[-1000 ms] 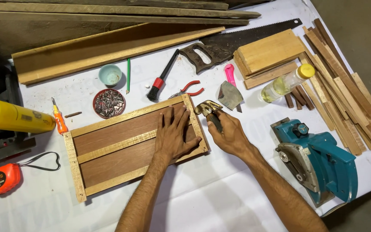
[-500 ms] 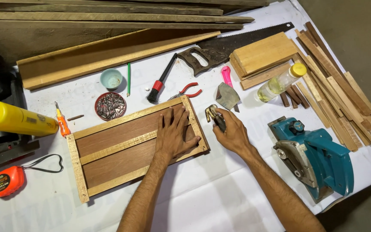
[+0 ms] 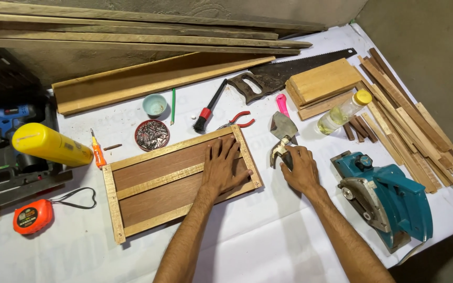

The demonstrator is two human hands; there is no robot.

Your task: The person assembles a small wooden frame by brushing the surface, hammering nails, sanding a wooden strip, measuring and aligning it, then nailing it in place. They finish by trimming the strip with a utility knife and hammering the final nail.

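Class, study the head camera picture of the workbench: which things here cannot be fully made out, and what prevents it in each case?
- Hammer: its handle is covered by the right hand; only the metal head shows.
- Wooden frame panel: the part under the left hand is hidden.
- Small dish of nails: single pieces are too small to tell apart.
- Blue drill: partly hidden behind the yellow cylinder.

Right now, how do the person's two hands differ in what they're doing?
The left hand lies flat, fingers spread, on the wooden frame; the right hand is curled around a hammer lying on the white table. The left rests on wood, the right beside the frame. Both are bare and reach forward, palms down.
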